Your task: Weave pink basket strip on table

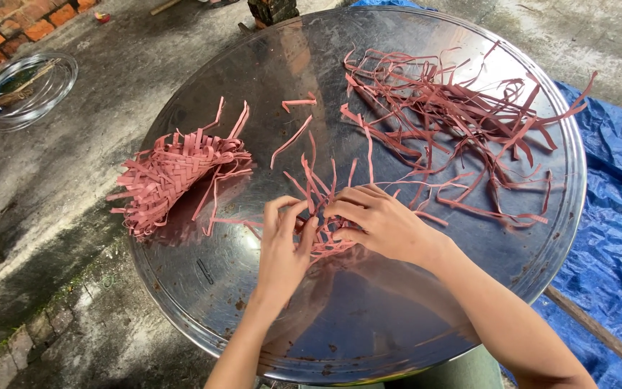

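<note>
Both hands meet near the middle of the round metal surface (203, 317). The left hand (284, 248) and right hand (383, 222) pinch pink strips (319, 193) with their fingers. A woven piece (170, 173) lies left; loose strips (455, 115) lie behind.

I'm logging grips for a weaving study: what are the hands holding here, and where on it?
Both the left hand and right hand pinch a small, partly woven piece of pink flat strips at its woven base, loose ends fanning upward.
</note>
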